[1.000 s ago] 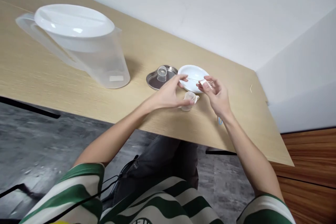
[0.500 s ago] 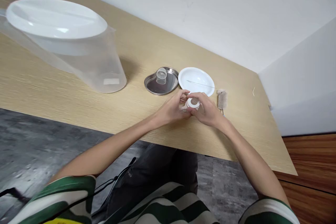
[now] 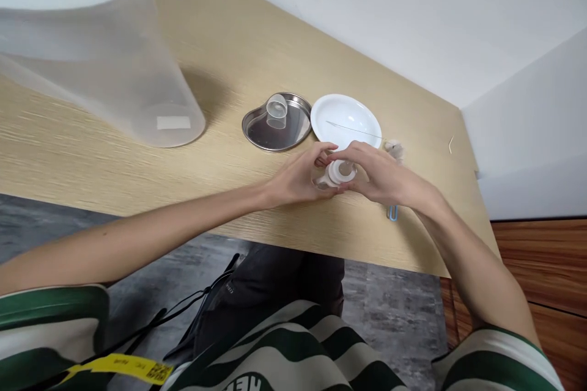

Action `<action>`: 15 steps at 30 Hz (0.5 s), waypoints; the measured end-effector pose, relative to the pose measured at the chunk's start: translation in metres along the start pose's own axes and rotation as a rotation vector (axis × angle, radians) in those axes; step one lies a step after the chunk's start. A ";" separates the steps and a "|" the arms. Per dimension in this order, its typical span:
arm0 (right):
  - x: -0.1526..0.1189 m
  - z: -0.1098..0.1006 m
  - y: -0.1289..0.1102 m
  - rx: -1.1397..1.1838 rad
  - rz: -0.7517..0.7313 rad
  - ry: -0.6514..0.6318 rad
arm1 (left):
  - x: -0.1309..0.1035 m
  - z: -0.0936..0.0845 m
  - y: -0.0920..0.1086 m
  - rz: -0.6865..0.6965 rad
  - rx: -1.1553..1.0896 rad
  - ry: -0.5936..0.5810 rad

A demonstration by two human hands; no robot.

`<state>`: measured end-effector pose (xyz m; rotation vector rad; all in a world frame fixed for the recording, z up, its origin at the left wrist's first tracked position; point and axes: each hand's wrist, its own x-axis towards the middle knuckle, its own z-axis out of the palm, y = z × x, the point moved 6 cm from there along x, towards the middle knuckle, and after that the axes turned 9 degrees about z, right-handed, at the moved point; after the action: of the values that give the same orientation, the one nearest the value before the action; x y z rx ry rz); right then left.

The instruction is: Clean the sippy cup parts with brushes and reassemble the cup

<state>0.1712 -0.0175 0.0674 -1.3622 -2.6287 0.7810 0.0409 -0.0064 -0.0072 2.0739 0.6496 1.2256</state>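
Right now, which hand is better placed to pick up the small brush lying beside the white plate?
The right hand, probably. The brush lies just beyond its knuckles, by the white plate. The left hand sits farther away, across the small cup both hands hold.

Green/white striped short-sleeve tee, dark trousers, yellow tag, black cord, poss. lanyard.

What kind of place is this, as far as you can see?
Probably an indoor desk in a room corner: a light wooden table against white walls, bearing a plastic jug, a steel dish and a white plate.
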 end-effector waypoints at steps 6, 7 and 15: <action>0.009 -0.006 0.000 -0.004 -0.028 -0.098 | -0.005 -0.001 -0.005 0.025 0.046 0.077; 0.010 -0.006 0.000 0.002 -0.048 -0.116 | -0.006 0.000 -0.006 0.021 0.042 0.069; 0.002 -0.003 -0.021 -0.200 0.113 -0.037 | -0.010 0.002 -0.010 0.096 0.011 0.092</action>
<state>0.1553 -0.0246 0.0791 -1.5725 -2.7419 0.5718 0.0372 -0.0071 -0.0211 2.0890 0.6056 1.3815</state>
